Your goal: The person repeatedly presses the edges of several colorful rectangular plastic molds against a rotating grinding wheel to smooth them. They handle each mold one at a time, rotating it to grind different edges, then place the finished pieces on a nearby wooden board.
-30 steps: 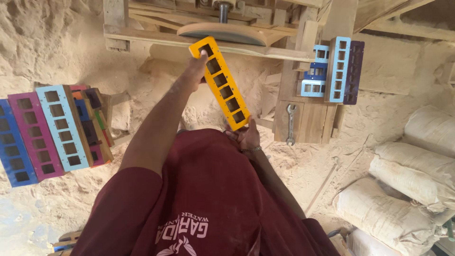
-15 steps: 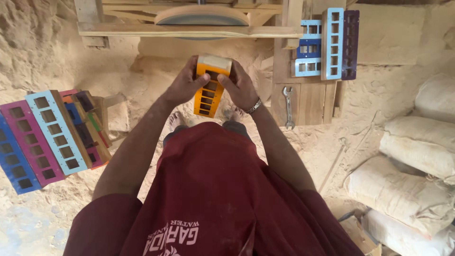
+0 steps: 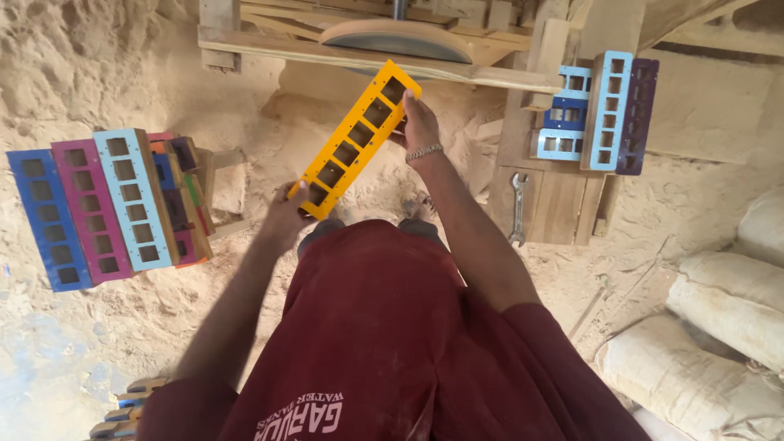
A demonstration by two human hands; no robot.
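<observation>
The person held a long yellow panel (image 3: 357, 137) with a row of square openings, slanted in front of the body so that its far end rose toward the right and its near end dropped toward the left. The left hand (image 3: 286, 219) was closed on the near, lower end, fingers wrapped round the corner, while the right hand (image 3: 419, 122), with a bracelet at the wrist, gripped the far upper end along the right edge. The panel hung in the air just short of a round sanding disc (image 3: 398, 41) set in a rough wooden frame (image 3: 506, 77) at the far side. It looked stiff and fairly light, probably painted board, with thin bars between the openings that might crack if twisted, so a hold at both solid ends seemed the safest, and the painted face looked smooth enough to slip in dusty fingers. To the left a stack of similar panels (image 3: 106, 204) in blue, pink and pale blue leaned together; to the right more pale blue and purple pieces (image 3: 608, 110) stood on a wooden stand, a spanner (image 3: 518, 208) hanging below. Sawdust covered the ground, and filled sacks (image 3: 719, 327) lay at the near right.
</observation>
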